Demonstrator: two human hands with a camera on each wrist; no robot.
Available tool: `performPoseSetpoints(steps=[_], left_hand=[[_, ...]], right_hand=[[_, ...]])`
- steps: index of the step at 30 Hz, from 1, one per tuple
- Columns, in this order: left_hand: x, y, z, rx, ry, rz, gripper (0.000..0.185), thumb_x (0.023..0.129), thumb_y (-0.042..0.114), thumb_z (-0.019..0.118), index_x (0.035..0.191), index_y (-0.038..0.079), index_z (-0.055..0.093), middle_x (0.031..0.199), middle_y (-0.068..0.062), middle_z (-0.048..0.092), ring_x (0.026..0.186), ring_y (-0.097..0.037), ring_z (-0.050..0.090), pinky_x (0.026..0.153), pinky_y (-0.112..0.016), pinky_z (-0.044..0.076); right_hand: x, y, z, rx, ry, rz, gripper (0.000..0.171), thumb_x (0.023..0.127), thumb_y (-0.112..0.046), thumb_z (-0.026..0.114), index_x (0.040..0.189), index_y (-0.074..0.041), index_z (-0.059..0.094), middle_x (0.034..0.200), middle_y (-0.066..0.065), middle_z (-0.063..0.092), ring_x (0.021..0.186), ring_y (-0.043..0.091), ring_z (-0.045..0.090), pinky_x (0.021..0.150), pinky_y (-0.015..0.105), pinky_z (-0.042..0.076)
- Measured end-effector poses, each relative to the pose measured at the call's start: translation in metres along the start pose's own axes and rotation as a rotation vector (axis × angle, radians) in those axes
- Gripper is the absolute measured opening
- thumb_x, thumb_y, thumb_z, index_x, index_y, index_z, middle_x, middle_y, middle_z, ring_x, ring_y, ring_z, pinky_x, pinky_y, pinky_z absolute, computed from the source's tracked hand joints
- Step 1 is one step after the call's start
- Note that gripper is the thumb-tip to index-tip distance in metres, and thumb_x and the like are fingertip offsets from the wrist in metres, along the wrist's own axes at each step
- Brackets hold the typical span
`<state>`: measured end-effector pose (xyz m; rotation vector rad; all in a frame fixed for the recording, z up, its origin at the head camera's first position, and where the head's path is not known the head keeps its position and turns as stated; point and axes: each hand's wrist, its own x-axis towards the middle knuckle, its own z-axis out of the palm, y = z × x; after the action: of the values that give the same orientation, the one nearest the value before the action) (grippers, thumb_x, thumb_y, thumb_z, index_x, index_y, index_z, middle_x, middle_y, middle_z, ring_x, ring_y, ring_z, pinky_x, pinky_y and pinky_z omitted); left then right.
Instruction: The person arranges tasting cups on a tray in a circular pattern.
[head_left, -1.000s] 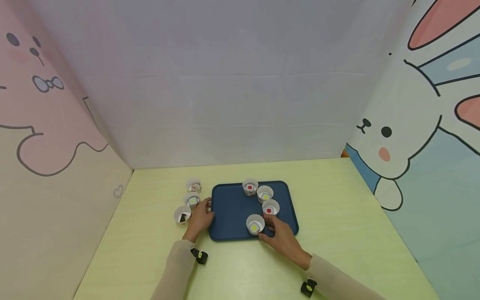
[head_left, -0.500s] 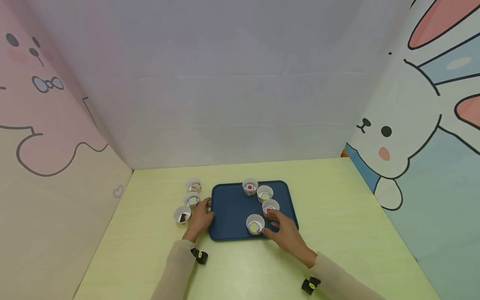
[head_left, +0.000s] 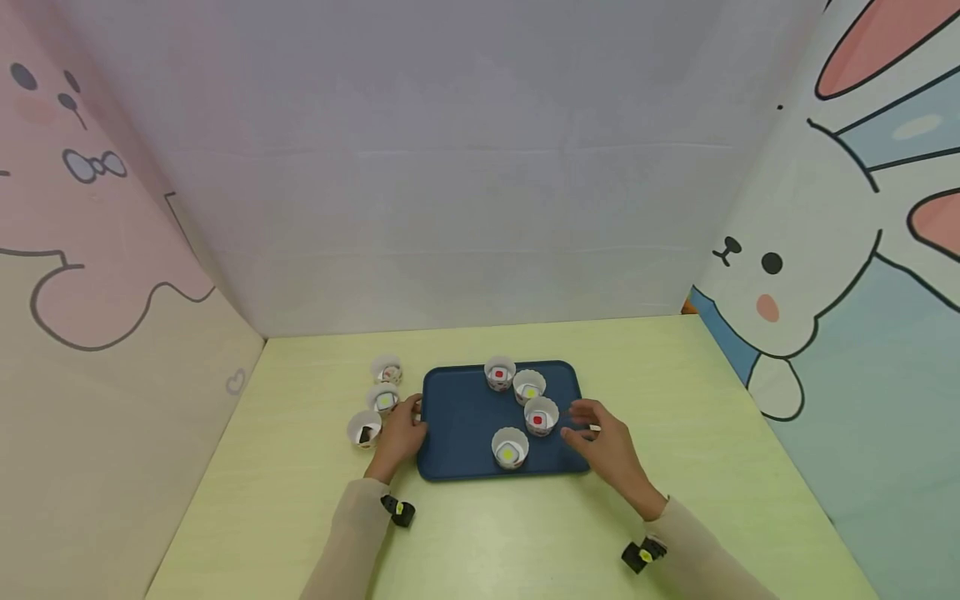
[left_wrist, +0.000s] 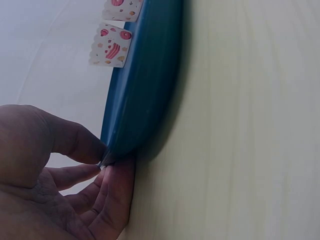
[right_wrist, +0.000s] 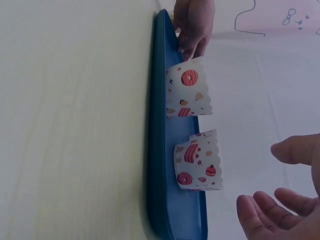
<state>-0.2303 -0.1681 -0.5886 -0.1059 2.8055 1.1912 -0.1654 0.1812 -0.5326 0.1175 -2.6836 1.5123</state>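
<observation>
A blue tray lies on the table and bears several white paper baking cups with scalloped rims. My left hand pinches the tray's left rim between thumb and fingers, as the left wrist view shows. My right hand hovers over the right edge, fingers relaxed and apart, holding nothing. Closest to it stands a cup with a red-marked piece inside. A cup with a yellow-marked piece sits at the tray's front. Behind them are another yellow-marked cup and a red-marked cup.
Left of the tray, three more cups stand on the table: a front one with a dark piece, a middle one with a pale green-marked piece and a back one. Walls with cartoon drawings enclose the table.
My right hand has let go of the cups near the tray's front and moved right to the tray's edge. The left hand and the cups have stayed in place.
</observation>
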Motion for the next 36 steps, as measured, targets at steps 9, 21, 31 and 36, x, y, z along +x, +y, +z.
performPoseSetpoints(steps=[9, 21, 31, 36], left_hand=[[0.000, 0.000, 0.001, -0.003, 0.003, -0.006, 0.055, 0.090, 0.008, 0.056, 0.144, 0.007, 0.047, 0.118, -0.011, 0.060, 0.084, -0.017, 0.056, 0.069, -0.030, 0.044], [-0.001, 0.001, 0.001, -0.011, 0.005, 0.016, 0.055, 0.090, 0.006, 0.055, 0.144, 0.004, 0.047, 0.118, -0.013, 0.060, 0.082, -0.017, 0.055, 0.069, -0.031, 0.044], [-0.001, 0.001, 0.001, -0.018, -0.001, 0.009, 0.056, 0.089, 0.006, 0.055, 0.144, 0.005, 0.046, 0.119, -0.013, 0.059, 0.083, -0.017, 0.056, 0.069, -0.031, 0.044], [-0.001, 0.001, 0.001, -0.009, 0.003, 0.009, 0.056, 0.089, 0.006, 0.055, 0.144, 0.005, 0.047, 0.118, -0.013, 0.060, 0.083, -0.017, 0.056, 0.069, -0.031, 0.045]], right_hand=[[0.012, 0.012, -0.015, -0.068, 0.016, 0.053, 0.051, 0.089, -0.018, 0.072, 0.134, -0.005, 0.053, 0.129, 0.017, 0.062, 0.118, 0.033, 0.060, 0.091, 0.040, 0.054], [0.025, 0.031, -0.022, -0.115, -0.056, 0.065, 0.055, 0.091, -0.010, 0.064, 0.142, -0.002, 0.046, 0.137, 0.022, 0.055, 0.124, 0.039, 0.055, 0.096, 0.050, 0.050], [0.033, 0.042, -0.020, -0.124, -0.106, 0.125, 0.054, 0.091, -0.007, 0.062, 0.142, -0.001, 0.045, 0.138, 0.026, 0.054, 0.122, 0.042, 0.057, 0.094, 0.050, 0.050], [0.037, 0.048, -0.020, -0.062, -0.119, 0.151, 0.054, 0.090, -0.001, 0.059, 0.142, 0.001, 0.045, 0.132, 0.027, 0.057, 0.115, 0.040, 0.062, 0.085, 0.042, 0.055]])
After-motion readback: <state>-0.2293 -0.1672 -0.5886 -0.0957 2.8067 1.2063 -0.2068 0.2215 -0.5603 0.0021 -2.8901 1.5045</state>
